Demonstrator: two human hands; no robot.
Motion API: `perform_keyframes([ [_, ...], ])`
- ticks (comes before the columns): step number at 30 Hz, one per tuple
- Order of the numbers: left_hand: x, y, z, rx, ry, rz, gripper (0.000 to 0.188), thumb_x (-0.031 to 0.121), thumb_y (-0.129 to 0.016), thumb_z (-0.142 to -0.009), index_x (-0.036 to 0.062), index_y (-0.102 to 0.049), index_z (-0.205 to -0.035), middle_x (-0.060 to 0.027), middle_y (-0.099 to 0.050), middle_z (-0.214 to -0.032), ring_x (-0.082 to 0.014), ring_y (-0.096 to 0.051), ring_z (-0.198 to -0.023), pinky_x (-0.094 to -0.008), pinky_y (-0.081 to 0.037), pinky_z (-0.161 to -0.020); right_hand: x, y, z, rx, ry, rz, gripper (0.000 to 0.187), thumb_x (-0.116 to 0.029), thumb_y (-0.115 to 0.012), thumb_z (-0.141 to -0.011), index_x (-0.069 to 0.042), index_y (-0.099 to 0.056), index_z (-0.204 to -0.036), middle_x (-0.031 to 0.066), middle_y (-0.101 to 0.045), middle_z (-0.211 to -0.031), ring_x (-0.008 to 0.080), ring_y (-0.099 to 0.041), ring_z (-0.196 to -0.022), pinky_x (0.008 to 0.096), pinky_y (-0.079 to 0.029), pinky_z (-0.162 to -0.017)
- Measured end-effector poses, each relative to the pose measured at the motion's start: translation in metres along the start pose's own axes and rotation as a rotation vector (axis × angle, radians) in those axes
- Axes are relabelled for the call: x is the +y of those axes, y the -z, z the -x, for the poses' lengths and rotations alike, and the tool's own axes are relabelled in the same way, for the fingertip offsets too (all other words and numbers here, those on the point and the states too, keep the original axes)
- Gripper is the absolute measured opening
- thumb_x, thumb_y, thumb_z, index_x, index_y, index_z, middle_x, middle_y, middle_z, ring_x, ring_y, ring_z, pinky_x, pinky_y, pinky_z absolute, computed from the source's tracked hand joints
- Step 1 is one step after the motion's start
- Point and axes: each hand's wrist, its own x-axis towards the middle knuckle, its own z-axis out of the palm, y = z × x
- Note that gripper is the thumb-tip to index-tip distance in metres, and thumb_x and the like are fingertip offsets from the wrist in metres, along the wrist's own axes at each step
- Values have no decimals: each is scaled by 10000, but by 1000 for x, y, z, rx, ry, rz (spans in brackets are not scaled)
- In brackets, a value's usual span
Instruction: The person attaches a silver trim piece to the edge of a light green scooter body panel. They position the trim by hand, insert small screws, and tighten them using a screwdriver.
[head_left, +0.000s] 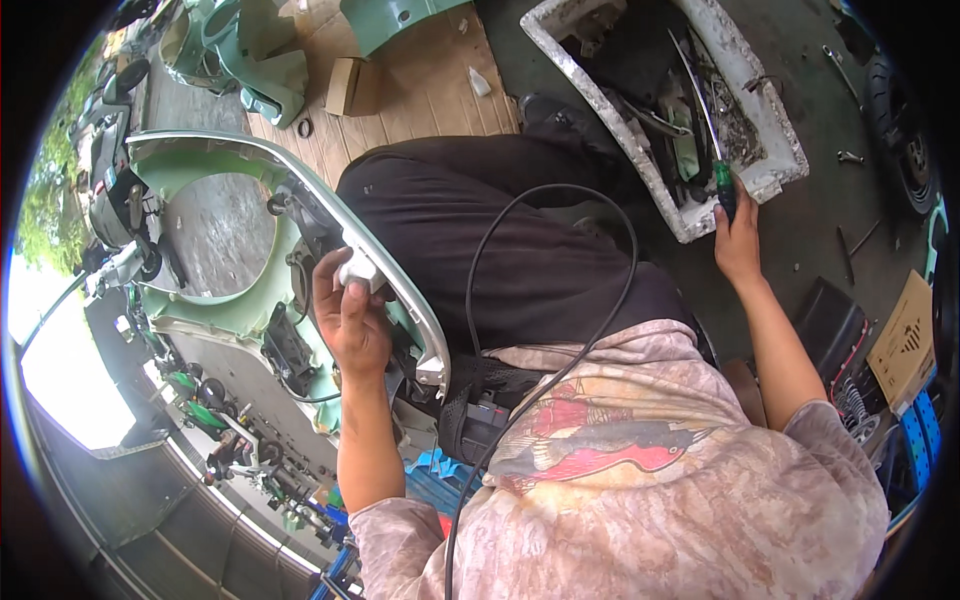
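At the left, a pale green scooter body panel (222, 315) with a large round opening stands beside my legs. My left hand (352, 325) is closed at its inner edge, thumb and fingers pinching a small white part (358, 270). Whether that part is fixed to the panel, I cannot tell. On the right, my right hand (738, 238) grips a screwdriver (724, 188) by its green and dark handle. The long shaft points away from me, over a dirty white foam box (655, 190) that holds dark parts and a pale green piece.
Brown cardboard (430, 110) covers the floor ahead, bearing green panels (240, 50), a small carton (353, 86) and a small white bottle (479, 82). A black cable (632, 235) loops across my lap. Wrenches (842, 76), a tyre (895, 130) and a cardboard box (902, 340) are at the right.
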Motion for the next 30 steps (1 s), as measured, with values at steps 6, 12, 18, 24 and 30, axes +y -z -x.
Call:
perform_keyframes([
  [6, 11, -5, -5, 41, 23, 7, 435, 192, -669, -895, 55, -500, -1271, -58, -609, -1021, -113, -569, -863, -204, -423, -670, -16, 1, -26, -231, -53, 189, 642, -168, -627, -910, -126, -332, -1478, 237, -542, -1253, 427, -512, -1199, 480, -419, -1023],
  [12, 7, 7, -6, 43, 17, 38, 416, 139, -635, -911, 40, -491, -1289, -82, -604, -1104, -121, -579, -869, -198, -437, -665, -8, 9, -63, -360, -147, 4, 472, -248, -634, -916, -30, -524, -1320, 225, -659, -1128, 367, -633, -1062, 437, -490, -912],
  [18, -3, 0, -8, 33, 9, -9, 371, 170, -590, -952, 41, -481, -1283, -81, -577, -1100, -109, -530, -846, -209, -420, -660, 76, -3, -144, -25, -392, -252, 310, -161, -619, -909, 17, -606, -1164, 189, -696, -992, 308, -671, -906, 386, -521, -794],
  [24, -6, -7, -10, 44, 11, -25, 361, 151, -575, -958, 26, -480, -1284, -64, -571, -1055, -88, -506, -802, -202, -421, -658, 166, -44, -197, 17, -512, -143, 230, -233, -650, -842, -115, -742, -1017, 169, -700, -1086, 344, -662, -1018, 393, -509, -913],
  [30, -6, -11, -9, 85, 20, -70, 359, 143, -574, -958, 25, -483, -1284, -55, -567, -1051, -81, -502, -799, -200, -421, -654, 131, -42, -188, -126, -375, -66, 226, -152, -611, -878, -69, -721, -1056, 145, -714, -988, 237, -685, -939, 354, -527, -830],
])
